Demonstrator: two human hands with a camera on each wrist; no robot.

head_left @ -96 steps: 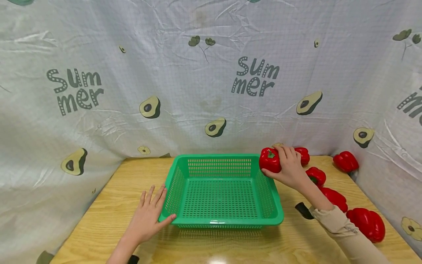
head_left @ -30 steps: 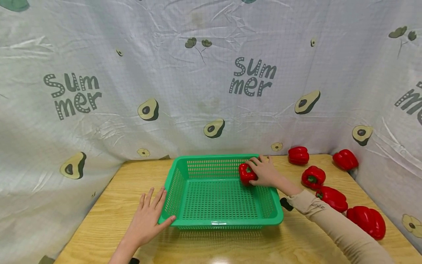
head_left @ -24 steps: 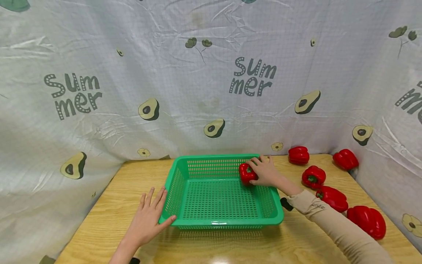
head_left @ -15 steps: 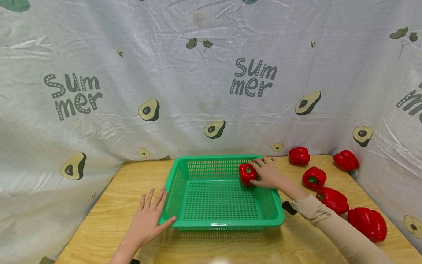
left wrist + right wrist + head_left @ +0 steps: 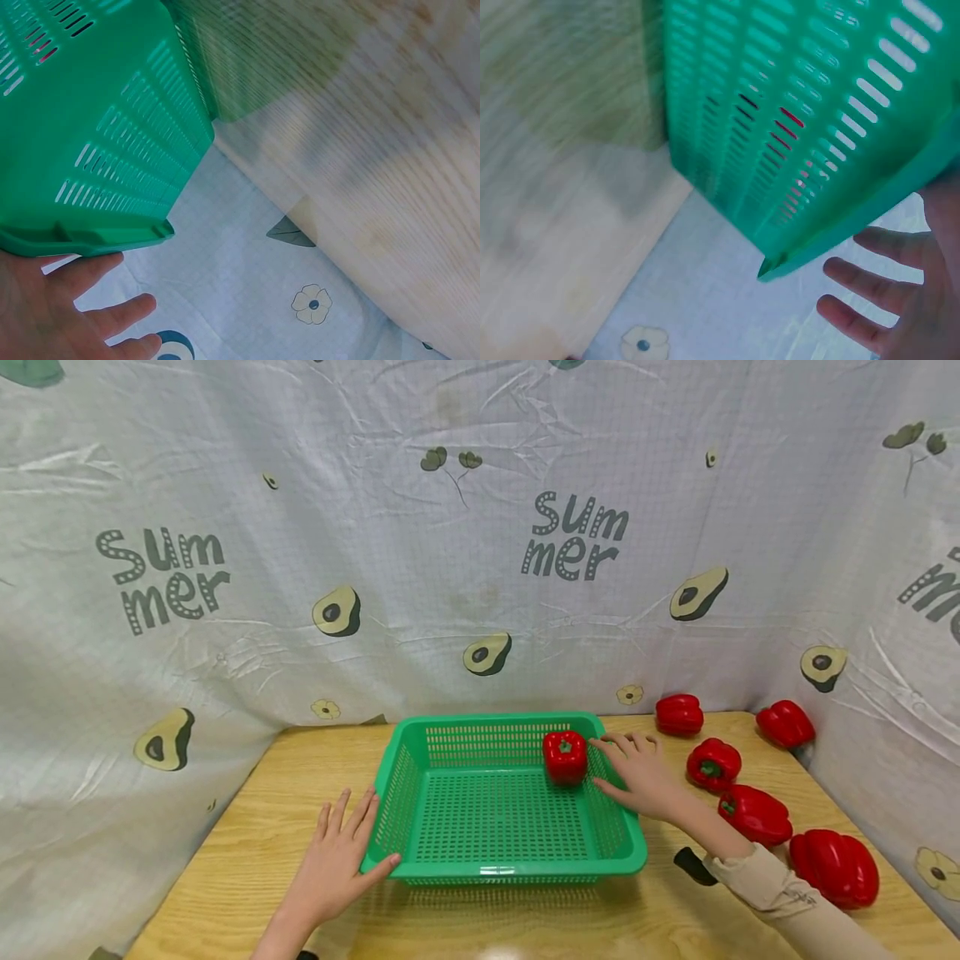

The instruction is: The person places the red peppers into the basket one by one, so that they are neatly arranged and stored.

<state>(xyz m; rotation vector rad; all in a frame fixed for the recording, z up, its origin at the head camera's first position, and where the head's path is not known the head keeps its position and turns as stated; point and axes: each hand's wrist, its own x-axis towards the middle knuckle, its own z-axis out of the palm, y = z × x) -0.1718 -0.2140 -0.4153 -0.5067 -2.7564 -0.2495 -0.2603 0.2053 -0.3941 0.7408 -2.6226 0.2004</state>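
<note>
Pepper: glossy red bell pepper (image 5: 565,757) in green perforated plastic basket (image 5: 502,860), far-right corner | likely light, slick; grasp round body | right hand (image 5: 637,777) fingers released | left hand (image 5: 333,856) flat against basket.

Red bell pepper (image 5: 565,757) upright, green basket's (image 5: 628,861) far-right corner.

This looks like a staged recording corner, not a lived-in room. A wrinkled printed cloth (image 5: 480,527) with avocados and the word "Summer" screens off the back and both side edges of a small wooden table (image 5: 247,827), hiding any walls or furniture beyond.
</note>
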